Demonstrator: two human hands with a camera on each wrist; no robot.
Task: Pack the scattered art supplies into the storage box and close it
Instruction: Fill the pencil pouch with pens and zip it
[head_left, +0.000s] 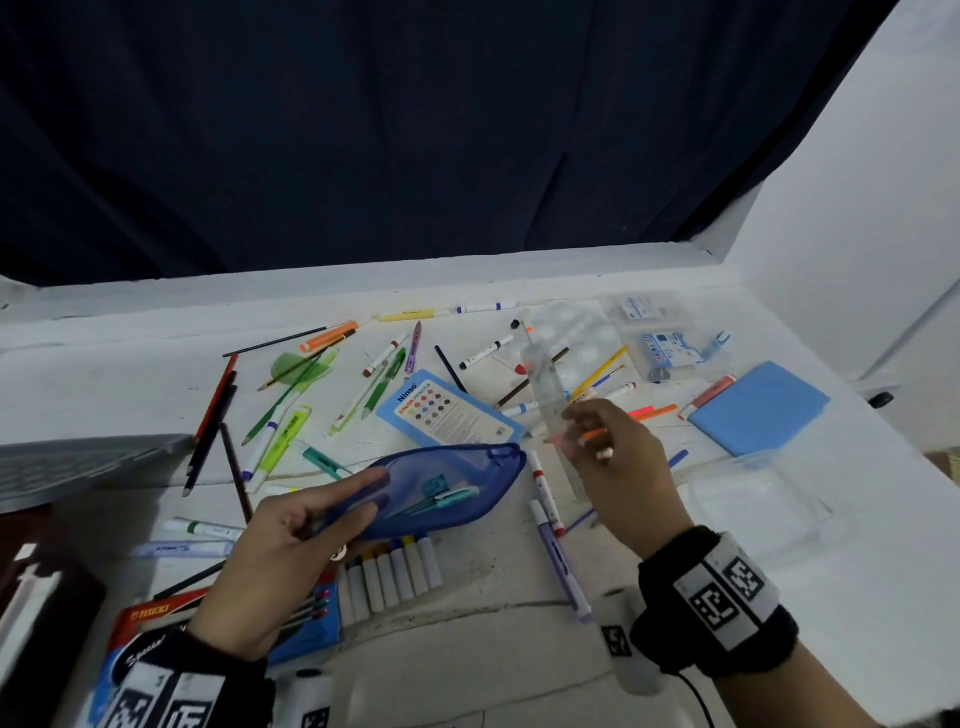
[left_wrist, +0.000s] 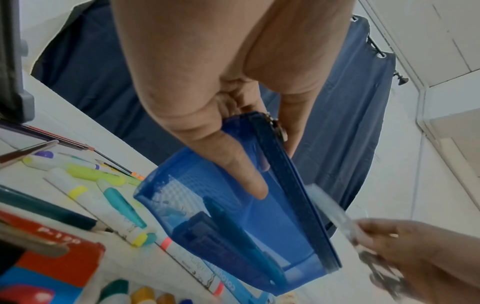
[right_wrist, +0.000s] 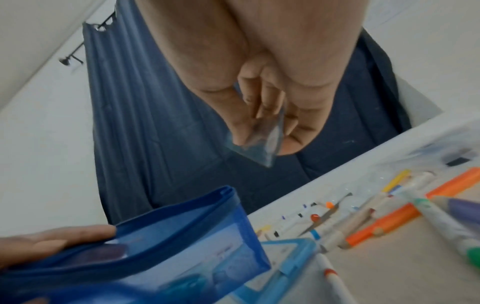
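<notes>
My left hand grips one end of a blue mesh zip pouch, thumb on the outside and fingers inside, so its mouth stands open above the table. Inside lie a teal pen and a small teal block. In the left wrist view the pouch hangs from the left hand. My right hand pinches a clear plastic ruler by its lower end, just right of the pouch mouth. In the right wrist view the ruler sits between thumb and fingers of that hand.
Pens, pencils and markers lie scattered over the white table. A blue colour-pencil pack lies behind the pouch, and a row of paint sticks under it. A blue pad and clear container are right; a grey crate left.
</notes>
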